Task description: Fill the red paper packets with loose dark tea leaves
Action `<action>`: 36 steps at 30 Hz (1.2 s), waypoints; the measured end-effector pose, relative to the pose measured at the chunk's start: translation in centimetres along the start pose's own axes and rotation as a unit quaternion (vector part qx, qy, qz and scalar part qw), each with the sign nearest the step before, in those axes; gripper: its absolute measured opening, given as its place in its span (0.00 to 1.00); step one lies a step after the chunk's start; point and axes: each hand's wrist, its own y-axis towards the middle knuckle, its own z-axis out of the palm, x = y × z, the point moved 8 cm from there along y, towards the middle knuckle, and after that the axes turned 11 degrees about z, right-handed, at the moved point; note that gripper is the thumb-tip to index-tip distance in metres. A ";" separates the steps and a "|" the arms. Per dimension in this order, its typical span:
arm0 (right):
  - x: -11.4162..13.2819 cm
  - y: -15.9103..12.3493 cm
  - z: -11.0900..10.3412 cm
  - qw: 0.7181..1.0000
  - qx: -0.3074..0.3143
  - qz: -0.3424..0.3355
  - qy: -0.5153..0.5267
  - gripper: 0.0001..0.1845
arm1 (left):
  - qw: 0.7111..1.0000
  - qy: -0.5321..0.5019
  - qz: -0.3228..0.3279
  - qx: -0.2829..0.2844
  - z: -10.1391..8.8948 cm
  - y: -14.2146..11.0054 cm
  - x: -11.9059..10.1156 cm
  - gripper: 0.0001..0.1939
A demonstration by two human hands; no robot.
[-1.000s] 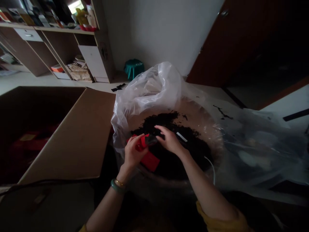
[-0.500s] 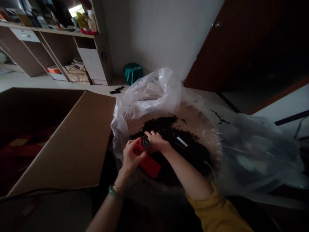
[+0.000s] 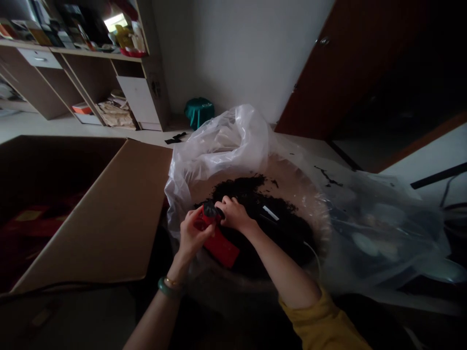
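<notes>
While I lean over the bag, left hand (image 3: 193, 236): fingers (image 3: 190, 217) wrapped round a red rectangular plastic object (image 3: 221, 249), held above the heap.
Right hand (image 3: 235, 215): fingertips (image 3: 220, 204) pinching its dark round cap (image 3: 209, 210).
Heap: crumbly black material (image 3: 279, 224), lower centre, inside a clear plastic bag (image 3: 219, 146).
Progress: the cap sits on the object's end, the heap lies spread; how much is done I cannot tell.
Nearby: open brown cardboard box (image 3: 91, 214), lower left; wooden shelf (image 3: 98, 53), upper left.
</notes>
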 end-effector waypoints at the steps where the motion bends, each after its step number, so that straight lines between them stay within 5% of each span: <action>1: -0.5 -0.1 -0.3 0.999 -0.009 0.000 0.032 0.20 | 1.000 0.003 0.001 0.001 0.0 0.0 -0.1 0.23; 6: -4.7 -1.9 -2.8 0.961 -0.064 0.011 0.270 0.19 | 0.999 0.011 0.029 0.021 0.6 0.3 -0.9 0.24; 11: -8.6 -5.7 -3.0 0.894 -0.032 0.033 0.445 0.22 | 0.996 0.032 0.058 0.052 2.5 0.3 -2.0 0.24; 20: -11.7 -8.9 -1.0 0.853 -0.039 0.099 0.511 0.26 | 0.979 0.121 0.114 0.118 5.5 -0.2 -4.3 0.24; 25: -12.5 -9.9 -3.8 0.838 -0.072 0.100 0.531 0.21 | 0.970 0.146 0.129 0.144 6.7 -0.3 -4.4 0.26; 28: -12.5 -10.7 -6.8 0.823 -0.142 0.104 0.541 0.21 | 0.967 0.147 0.137 0.157 7.5 -0.4 -4.7 0.26; 32: -10.6 -11.3 -10.2 0.844 -0.243 0.086 0.470 0.15 | 0.965 0.137 0.154 0.165 8.7 -0.6 -5.5 0.25; 36: -7.9 -11.2 -10.1 0.887 -0.273 0.032 0.372 0.12 | 0.970 0.125 0.136 0.160 9.2 -0.8 -5.1 0.25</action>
